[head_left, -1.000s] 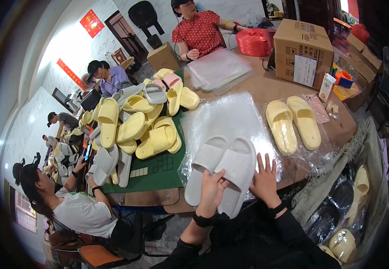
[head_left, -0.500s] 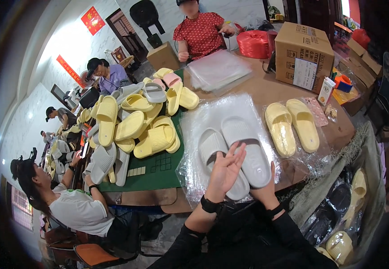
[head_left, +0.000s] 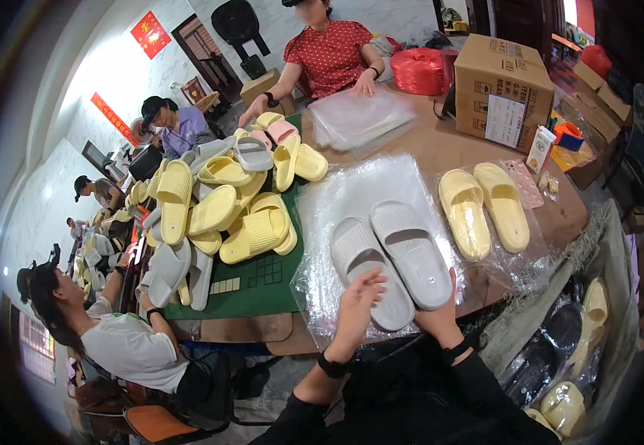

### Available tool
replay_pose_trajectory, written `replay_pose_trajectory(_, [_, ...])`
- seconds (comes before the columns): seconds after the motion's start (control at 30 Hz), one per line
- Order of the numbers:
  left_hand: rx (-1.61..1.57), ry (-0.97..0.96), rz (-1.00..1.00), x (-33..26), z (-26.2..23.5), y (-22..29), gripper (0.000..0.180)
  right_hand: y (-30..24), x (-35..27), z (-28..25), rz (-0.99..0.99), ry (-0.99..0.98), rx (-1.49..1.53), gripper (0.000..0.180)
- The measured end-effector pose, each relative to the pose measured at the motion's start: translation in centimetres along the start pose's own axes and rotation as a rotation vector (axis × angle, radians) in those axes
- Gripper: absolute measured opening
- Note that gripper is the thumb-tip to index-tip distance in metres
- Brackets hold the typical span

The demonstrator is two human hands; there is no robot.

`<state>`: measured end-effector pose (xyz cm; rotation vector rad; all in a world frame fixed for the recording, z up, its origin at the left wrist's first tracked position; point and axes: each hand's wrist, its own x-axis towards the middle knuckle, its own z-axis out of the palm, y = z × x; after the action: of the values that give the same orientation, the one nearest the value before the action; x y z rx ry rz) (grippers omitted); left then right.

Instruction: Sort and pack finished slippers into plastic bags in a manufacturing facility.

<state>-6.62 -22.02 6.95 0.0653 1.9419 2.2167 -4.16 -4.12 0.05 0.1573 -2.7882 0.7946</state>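
Two grey slippers (head_left: 411,256) lie side by side, openings up and toes pointing away, heels toward the wearer. They rest on a stack of clear bags (head_left: 385,176) on the brown counter (head_left: 427,133). The left hand (head_left: 360,302) is partly open, fingers loosely bent, at the outer edge of the left slipper; whether it touches it, I cannot tell. The right hand (head_left: 439,315) is at the heel of the right slipper, with fingertips showing along the outer side; the rest is partly hidden, so how firmly it holds cannot be told.

Just right of the bags, a yellow pair (head_left: 503,210) lies in clear wrapping, with a pink item (head_left: 523,185) by its toes. Near that stands a small carton (head_left: 540,150), and behind it a cardboard box (head_left: 501,89) with a red roll (head_left: 420,72) beside it.

To the left, a heap of yellow, grey and pink slippers (head_left: 214,210) covers much of a green mat (head_left: 262,297). Across the counter, a person in red (head_left: 333,55) has one hand on another stack of bags (head_left: 359,120) and the other by the heap. A person in white (head_left: 133,348) sits at the left. At the lower right, a sack (head_left: 596,245) holds wrapped slippers (head_left: 563,406).
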Motion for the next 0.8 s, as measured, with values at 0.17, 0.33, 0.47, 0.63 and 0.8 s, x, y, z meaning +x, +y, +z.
replay_pose_trajectory(0.17, [0.997, 0.287, 0.561, -1.0, -2.2, -1.0, 0.014, 0.0, -0.2, -0.1, 0.083, 0.035, 0.236, 0.057])
replay_pose_trajectory(0.33, [0.999, 0.229, 0.498, -2.0, -1.6, -2.3, 0.015, 0.9, -0.2, 0.3, -0.043, 0.013, -0.087, 0.060])
replay_pose_trajectory(0.47, [0.835, 0.343, 0.350, -2.3, -1.6, -3.4, 0.018, 0.7, -0.5, -0.6, -0.046, 0.042, -0.076, 0.060])
replay_pose_trajectory(0.63, [0.900, 0.265, 0.386, -2.4, -1.5, -4.0, 0.021, 0.7, -1.1, -3.6, -0.018, -0.072, -0.008, 0.054])
replay_pose_trajectory(0.8, [0.861, 0.327, 0.410, -2.3, -2.1, -4.5, 0.016, 0.7, -1.0, -11.0, -0.182, -0.524, 0.361, 0.042])
